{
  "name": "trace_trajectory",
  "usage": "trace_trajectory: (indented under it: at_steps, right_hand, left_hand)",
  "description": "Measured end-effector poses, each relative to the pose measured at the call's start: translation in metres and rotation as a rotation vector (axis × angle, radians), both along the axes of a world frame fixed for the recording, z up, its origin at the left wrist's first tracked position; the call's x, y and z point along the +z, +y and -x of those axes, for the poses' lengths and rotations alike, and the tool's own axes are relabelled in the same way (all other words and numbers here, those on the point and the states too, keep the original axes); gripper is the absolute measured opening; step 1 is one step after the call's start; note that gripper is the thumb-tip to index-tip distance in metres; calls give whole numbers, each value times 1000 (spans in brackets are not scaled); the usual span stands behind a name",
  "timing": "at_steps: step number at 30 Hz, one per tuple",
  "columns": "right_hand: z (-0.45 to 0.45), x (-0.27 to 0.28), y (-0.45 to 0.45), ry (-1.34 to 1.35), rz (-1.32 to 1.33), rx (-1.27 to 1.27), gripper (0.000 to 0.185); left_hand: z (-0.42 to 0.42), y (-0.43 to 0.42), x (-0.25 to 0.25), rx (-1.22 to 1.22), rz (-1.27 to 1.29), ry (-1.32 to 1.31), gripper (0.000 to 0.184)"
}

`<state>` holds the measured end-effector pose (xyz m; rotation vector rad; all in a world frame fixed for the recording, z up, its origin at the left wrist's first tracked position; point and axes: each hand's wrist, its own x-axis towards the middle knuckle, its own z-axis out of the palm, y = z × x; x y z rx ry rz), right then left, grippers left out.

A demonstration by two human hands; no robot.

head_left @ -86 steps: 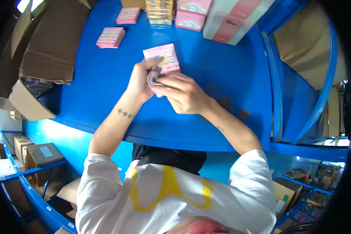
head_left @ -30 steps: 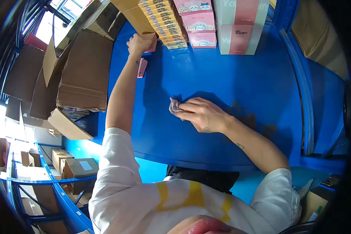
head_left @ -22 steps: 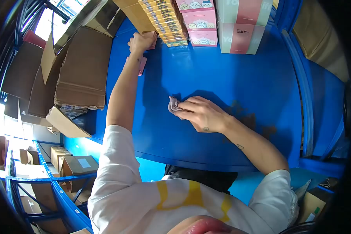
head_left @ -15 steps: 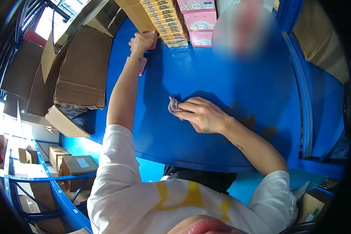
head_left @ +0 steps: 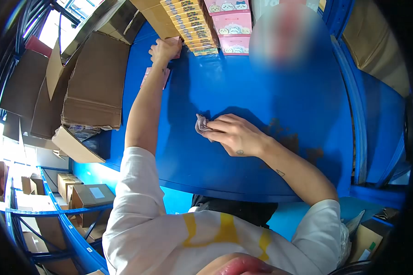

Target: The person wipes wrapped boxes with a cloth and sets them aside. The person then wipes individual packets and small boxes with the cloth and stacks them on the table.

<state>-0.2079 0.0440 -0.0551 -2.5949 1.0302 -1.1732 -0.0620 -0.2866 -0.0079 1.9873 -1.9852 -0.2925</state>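
At the far left of the blue shelf surface (head_left: 225, 87), my left hand (head_left: 164, 49) reaches out with fingers curled over a small pink box (head_left: 175, 42), mostly covered by the hand. Beside it rises a stack of yellow boxes (head_left: 190, 25). More flat pink pieces (head_left: 146, 77) lie partly under my left forearm. My right hand (head_left: 234, 134) is closed on a crumpled greyish cloth (head_left: 201, 124) near the middle of the surface. Cloth and fingers rest low, close to the blue surface.
Pink boxes with cartoon faces (head_left: 234, 27) stand stacked at the back. An open brown carton (head_left: 94, 82) stands at the left. Brown stains (head_left: 284, 140) mark the surface beyond my right wrist. A blue upright post (head_left: 353, 105) borders the right side. Part of the back is blurred.
The view has shifted slightly. More of the flat pink pieces shows left of my forearm. Both hands keep nearly the same positions and grips.
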Motion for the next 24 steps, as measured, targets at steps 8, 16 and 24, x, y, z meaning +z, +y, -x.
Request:
trace_trajectory:
  at_steps: [8,16,24]
  right_hand:
    - [1,0,1,8,2,-5,30]
    - [-9,8,1,1,-7,0,30]
    - [-8,0,3,0,57,-14,31]
  left_hand:
    - [-40,29,24,-91,288,164,94]
    - [-88,98,4,-54,4,51,71]
    - [-87,119,-5,-154,332,168,59]
